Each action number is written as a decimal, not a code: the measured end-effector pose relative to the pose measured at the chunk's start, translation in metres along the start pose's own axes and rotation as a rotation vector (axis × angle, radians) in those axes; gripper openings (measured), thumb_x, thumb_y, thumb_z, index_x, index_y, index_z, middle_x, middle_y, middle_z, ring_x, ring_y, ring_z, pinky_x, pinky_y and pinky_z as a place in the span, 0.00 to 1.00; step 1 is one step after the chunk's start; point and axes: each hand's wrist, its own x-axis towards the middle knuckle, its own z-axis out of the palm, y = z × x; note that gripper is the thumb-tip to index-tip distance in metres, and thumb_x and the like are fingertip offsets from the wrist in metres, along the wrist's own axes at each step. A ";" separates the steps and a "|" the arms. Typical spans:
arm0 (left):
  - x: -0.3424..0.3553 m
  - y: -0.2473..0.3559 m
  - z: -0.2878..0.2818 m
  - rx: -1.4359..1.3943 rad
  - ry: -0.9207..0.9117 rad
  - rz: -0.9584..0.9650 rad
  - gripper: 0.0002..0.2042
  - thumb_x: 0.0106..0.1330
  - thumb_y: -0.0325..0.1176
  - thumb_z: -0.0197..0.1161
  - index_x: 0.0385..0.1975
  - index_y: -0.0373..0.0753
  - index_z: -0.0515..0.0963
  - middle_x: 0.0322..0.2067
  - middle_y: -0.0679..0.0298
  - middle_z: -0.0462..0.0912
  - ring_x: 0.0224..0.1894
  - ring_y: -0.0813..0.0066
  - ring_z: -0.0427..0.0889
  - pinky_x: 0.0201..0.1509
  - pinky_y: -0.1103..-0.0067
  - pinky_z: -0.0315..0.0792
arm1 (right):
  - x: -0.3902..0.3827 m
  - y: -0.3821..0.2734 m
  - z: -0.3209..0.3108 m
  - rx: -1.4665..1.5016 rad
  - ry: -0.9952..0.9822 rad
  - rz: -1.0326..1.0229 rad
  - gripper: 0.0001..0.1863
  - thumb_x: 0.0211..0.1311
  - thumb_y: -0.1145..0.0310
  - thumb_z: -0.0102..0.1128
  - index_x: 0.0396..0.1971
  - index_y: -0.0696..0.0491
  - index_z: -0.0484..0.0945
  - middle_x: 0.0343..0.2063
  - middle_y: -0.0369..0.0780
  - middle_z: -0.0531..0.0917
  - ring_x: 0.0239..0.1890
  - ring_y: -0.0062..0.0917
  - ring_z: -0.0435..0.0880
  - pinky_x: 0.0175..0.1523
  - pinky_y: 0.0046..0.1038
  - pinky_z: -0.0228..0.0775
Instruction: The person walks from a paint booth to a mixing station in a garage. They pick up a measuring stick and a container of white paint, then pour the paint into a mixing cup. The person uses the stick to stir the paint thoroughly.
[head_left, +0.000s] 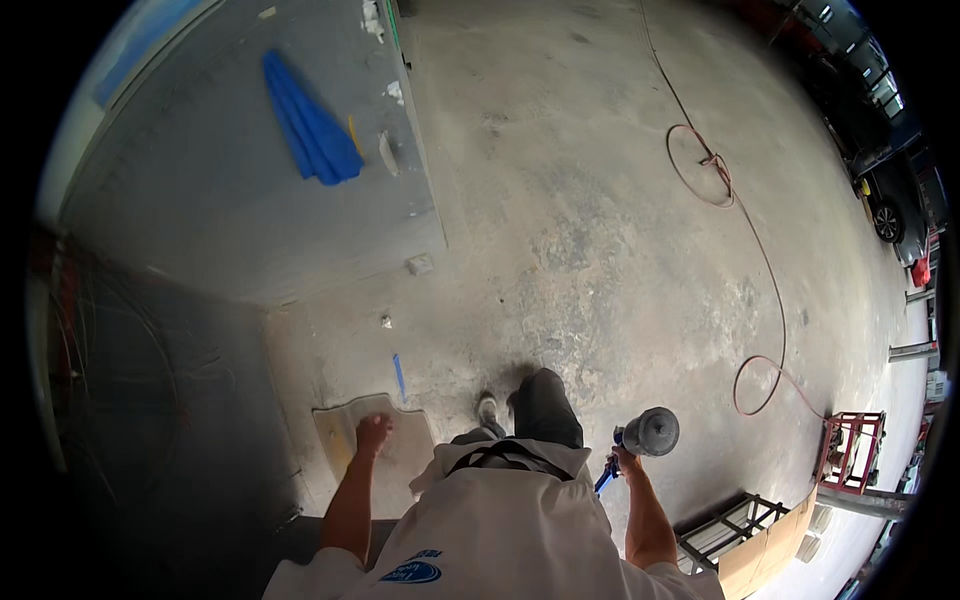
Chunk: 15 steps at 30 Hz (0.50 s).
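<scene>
White short-sleeved shirt (510, 530) nearest | right hand (628, 464) grasping blue-handled spray gun with round dark-grey cup (653, 434), out rightward | left hand (374, 434) blurred, grip unclear | step: apparently carrying; moving it likely needs level cup

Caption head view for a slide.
Right hand grips a blue spray gun with grey cup; left hand hangs above a mat.

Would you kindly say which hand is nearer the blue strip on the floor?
Left: the left hand shows just below and left of the blue strip; the right hand, much farther to its lower right.
</scene>
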 end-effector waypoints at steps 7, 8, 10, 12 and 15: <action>0.202 0.315 0.036 -0.019 0.130 0.322 0.11 0.68 0.38 0.58 0.36 0.35 0.81 0.30 0.60 0.86 0.32 0.71 0.87 0.39 0.75 0.78 | 0.114 -0.257 0.082 -0.245 0.113 0.137 0.18 0.61 0.57 0.63 0.44 0.51 0.72 0.27 0.43 0.80 0.23 0.33 0.83 0.26 0.39 0.81; 0.224 0.319 0.051 0.093 0.105 0.275 0.12 0.67 0.40 0.59 0.36 0.38 0.81 0.29 0.61 0.86 0.32 0.71 0.87 0.41 0.73 0.78 | 0.136 -0.298 0.088 -0.350 0.140 0.164 0.19 0.60 0.58 0.64 0.46 0.49 0.71 0.29 0.42 0.81 0.28 0.32 0.83 0.27 0.40 0.81; 0.250 0.306 0.079 0.109 0.011 0.072 0.13 0.66 0.43 0.60 0.36 0.39 0.82 0.28 0.62 0.87 0.33 0.70 0.87 0.42 0.73 0.78 | 0.179 -0.390 0.109 -0.460 0.141 0.191 0.19 0.59 0.59 0.64 0.48 0.48 0.73 0.31 0.39 0.82 0.39 0.31 0.83 0.32 0.42 0.81; 0.256 0.318 0.123 0.048 -0.038 -0.093 0.14 0.63 0.44 0.63 0.37 0.38 0.83 0.30 0.60 0.88 0.33 0.70 0.88 0.43 0.74 0.78 | 0.224 -0.494 0.125 -0.368 0.044 0.165 0.14 0.60 0.60 0.63 0.43 0.49 0.76 0.29 0.39 0.83 0.32 0.30 0.85 0.33 0.41 0.80; 0.258 0.425 0.166 0.270 -0.211 -0.205 0.13 0.65 0.39 0.58 0.38 0.37 0.83 0.33 0.59 0.88 0.32 0.72 0.88 0.38 0.74 0.80 | 0.245 -0.679 0.154 -0.329 0.055 0.082 0.11 0.60 0.62 0.61 0.38 0.51 0.76 0.26 0.40 0.83 0.25 0.30 0.85 0.33 0.39 0.79</action>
